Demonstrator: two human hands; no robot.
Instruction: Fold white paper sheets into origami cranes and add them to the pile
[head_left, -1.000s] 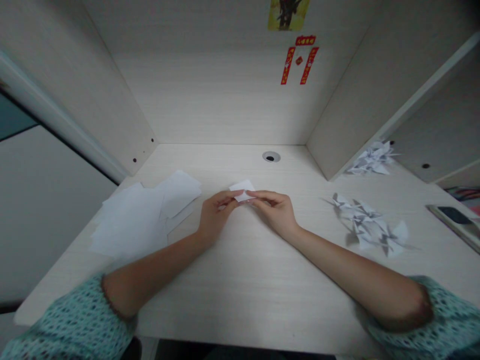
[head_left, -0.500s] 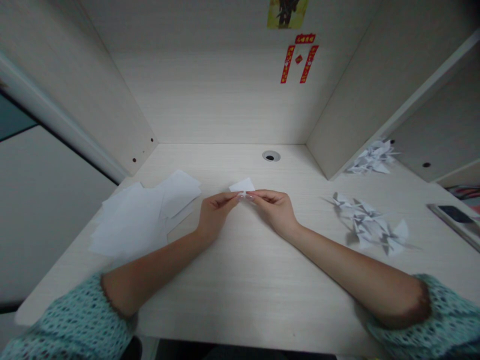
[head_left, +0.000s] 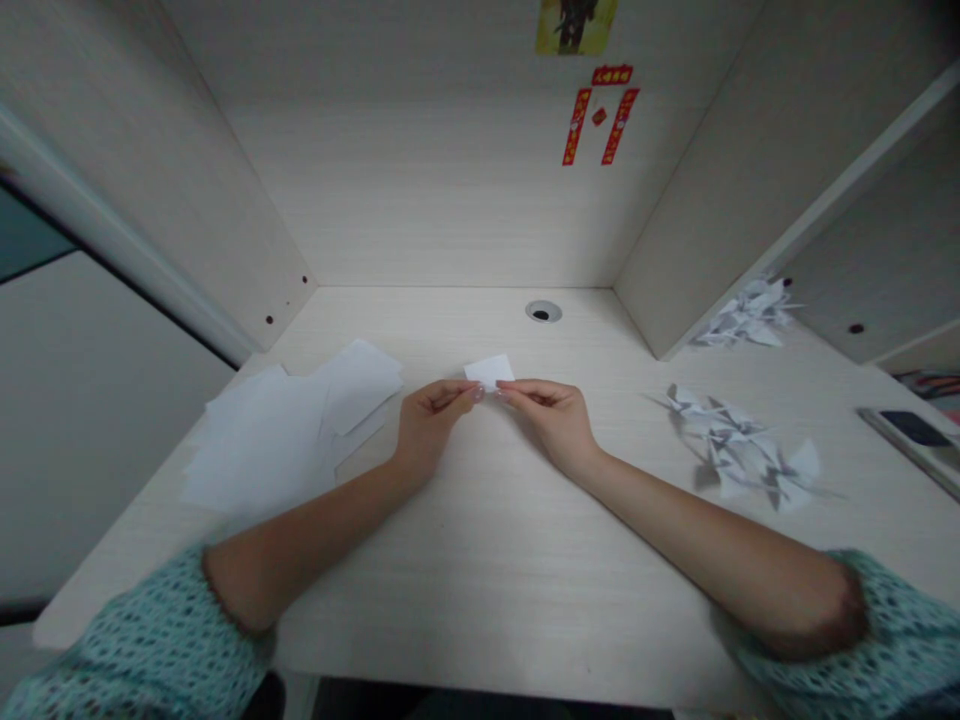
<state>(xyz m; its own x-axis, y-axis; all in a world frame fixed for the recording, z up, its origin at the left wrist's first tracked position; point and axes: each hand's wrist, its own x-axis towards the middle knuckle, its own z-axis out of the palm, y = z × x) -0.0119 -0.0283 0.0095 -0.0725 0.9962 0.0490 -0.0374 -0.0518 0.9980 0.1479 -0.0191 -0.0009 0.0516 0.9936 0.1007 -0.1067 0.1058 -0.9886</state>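
A small piece of folded white paper [head_left: 490, 370] is held over the middle of the desk. My left hand [head_left: 433, 420] pinches its near left edge between thumb and fingertips. Opposite it, my right hand [head_left: 551, 415] grips the near right edge the same way. The fingertips of both hands almost meet, and they cover the paper's lower corners. Most of the paper shows beyond the fingers, as a pale flat panel.
Loose white paper sheets [head_left: 262, 440] lie in a pile at left. Folded paper cranes [head_left: 739, 445] are grouped at right, with another heap of folded paper [head_left: 750, 312] behind, by the upright panel [head_left: 720, 210]. A phone-like device [head_left: 911, 440] rests at far right.
Between my fingers the paper has shifted slightly right, and more of its flat face shows near the fingertips. Both hands stay in nearly the same place.
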